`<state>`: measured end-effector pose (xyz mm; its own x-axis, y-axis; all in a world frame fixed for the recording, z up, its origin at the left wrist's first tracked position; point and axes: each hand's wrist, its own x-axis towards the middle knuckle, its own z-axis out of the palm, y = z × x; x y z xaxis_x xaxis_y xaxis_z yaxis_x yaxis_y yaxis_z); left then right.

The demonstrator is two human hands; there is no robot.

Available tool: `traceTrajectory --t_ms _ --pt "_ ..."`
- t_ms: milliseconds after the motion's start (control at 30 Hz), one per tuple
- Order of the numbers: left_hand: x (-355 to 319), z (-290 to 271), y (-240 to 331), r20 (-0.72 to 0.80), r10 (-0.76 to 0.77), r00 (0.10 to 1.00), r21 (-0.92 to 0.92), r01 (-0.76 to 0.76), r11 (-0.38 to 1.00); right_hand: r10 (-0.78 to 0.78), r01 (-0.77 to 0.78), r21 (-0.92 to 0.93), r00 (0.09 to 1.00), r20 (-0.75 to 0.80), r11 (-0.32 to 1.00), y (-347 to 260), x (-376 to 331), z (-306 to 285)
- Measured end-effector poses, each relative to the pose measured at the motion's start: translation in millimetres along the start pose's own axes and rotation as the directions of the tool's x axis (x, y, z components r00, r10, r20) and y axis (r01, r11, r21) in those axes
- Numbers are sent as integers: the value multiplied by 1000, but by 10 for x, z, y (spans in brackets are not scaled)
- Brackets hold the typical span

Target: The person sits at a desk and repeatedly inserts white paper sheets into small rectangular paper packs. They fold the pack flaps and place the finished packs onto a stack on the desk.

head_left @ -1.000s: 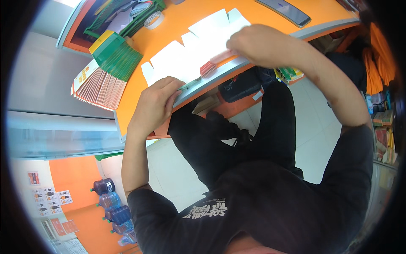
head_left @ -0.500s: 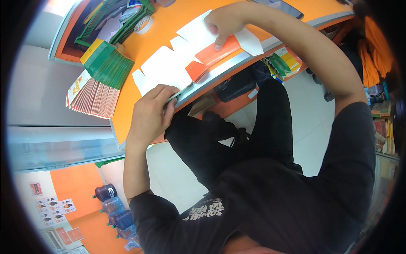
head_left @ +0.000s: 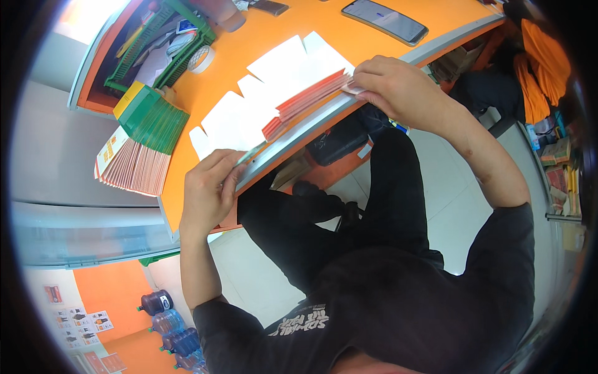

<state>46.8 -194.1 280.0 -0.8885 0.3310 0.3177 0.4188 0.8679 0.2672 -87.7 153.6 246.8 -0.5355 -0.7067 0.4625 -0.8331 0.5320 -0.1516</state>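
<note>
Two hands bracket a strip of flat white card blanks (head_left: 274,93) lying along the orange desk (head_left: 324,25) edge. Its long axis runs from eight o'clock up to two o'clock. The right hand (head_left: 398,90) pinches the fanned red-edged stack (head_left: 305,103) at the two o'clock end. The left hand (head_left: 208,187) curls its fingers over the eight o'clock end, gripping the desk rim there.

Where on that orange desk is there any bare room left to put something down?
One bare orange strip runs between the phone and the white flat cartons. A smaller bare patch lies between the tape roll and the cartons. The near edge is crowded: left hand and right hand hold the carton stack there. The far left is packed with the green basket and fanned card stacks.
</note>
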Motion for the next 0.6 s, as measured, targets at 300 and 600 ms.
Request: traceTrajectory --t_ms 300,600 --pt "-5 76 -30 45 13 999 42 -15 999 162 -266 148 855 492 952 353 743 -124" --pt "-61 109 12 -45 -54 998 138 59 989 221 -320 194 886 407 927 498 665 2"
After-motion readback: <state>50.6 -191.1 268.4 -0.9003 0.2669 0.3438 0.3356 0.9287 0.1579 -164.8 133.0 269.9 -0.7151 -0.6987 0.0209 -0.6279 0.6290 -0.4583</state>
